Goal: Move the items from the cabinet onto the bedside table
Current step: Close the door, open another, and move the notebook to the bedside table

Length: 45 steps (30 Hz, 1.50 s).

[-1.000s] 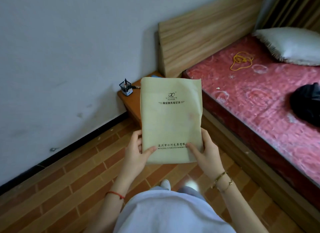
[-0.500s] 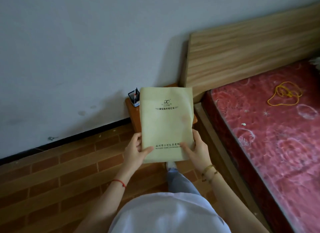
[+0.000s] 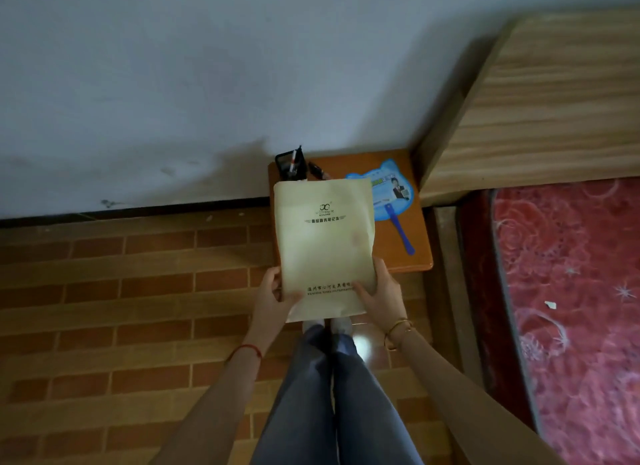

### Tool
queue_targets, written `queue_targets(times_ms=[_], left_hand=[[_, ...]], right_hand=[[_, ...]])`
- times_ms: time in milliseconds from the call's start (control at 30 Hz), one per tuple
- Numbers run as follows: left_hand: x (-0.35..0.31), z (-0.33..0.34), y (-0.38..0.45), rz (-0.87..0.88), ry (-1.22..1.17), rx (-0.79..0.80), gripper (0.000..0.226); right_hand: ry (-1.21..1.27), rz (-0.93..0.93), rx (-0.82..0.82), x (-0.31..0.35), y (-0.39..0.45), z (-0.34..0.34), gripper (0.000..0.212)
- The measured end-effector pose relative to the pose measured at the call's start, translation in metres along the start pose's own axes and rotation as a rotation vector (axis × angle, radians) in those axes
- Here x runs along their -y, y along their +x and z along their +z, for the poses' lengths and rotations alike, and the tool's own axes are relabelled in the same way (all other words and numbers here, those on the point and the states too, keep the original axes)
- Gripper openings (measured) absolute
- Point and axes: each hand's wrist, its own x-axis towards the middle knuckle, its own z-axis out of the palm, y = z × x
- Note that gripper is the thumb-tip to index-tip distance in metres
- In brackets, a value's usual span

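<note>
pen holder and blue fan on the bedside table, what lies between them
In the head view, a small dark object, too blurred to identify, lies between the pen holder and the fan, along with bare tabletop; the notebook covers the nearer part.

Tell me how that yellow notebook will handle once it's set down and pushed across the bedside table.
The yellow notebook looks thin and slightly bendy, held at its near end by the left hand and right hand. It's probably light and should slide flat across the bedside table.

A pale yellow-beige notebook [image 3: 325,246] with dark printed lettering is seen over an orange-brown bedside table [image 3: 394,256]. A light blue fan [image 3: 388,191] with a darker blue handle is noted. A red rose-patterned bedcover [image 3: 568,291], brown brick-patterned floor [image 3: 121,291] and pale striped wood-grain headboard [image 3: 547,111] are recorded.
</note>
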Motion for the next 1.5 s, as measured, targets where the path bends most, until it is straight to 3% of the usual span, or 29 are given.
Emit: queue_targets(times_ms=[300,600,733,1133,1500], left_hand=[[0.071,0.017,0.109,-0.091,-0.013,-0.028,0.053],[0.094,0.032,0.180,-0.059,0.020,-0.050,0.050],[0.102,0.034,0.190,-0.064,0.060,-0.072,0.060],[0.095,0.014,0.172,0.034,0.347,-0.148,0.060],[-0.024,-0.052,0.045,0.427,0.697,-0.189,0.040]], right_hand=[[-0.051,-0.002,0.077,-0.074,0.094,0.074,0.047],[-0.165,0.027,0.058,-0.107,0.155,0.105,0.051],[-0.242,0.036,0.059,-0.113,0.167,0.112,0.054],[-0.593,-0.037,-0.005,-0.110,0.161,0.090,0.054],[-0.522,-0.341,-0.115,0.020,0.077,-0.018,0.039]])
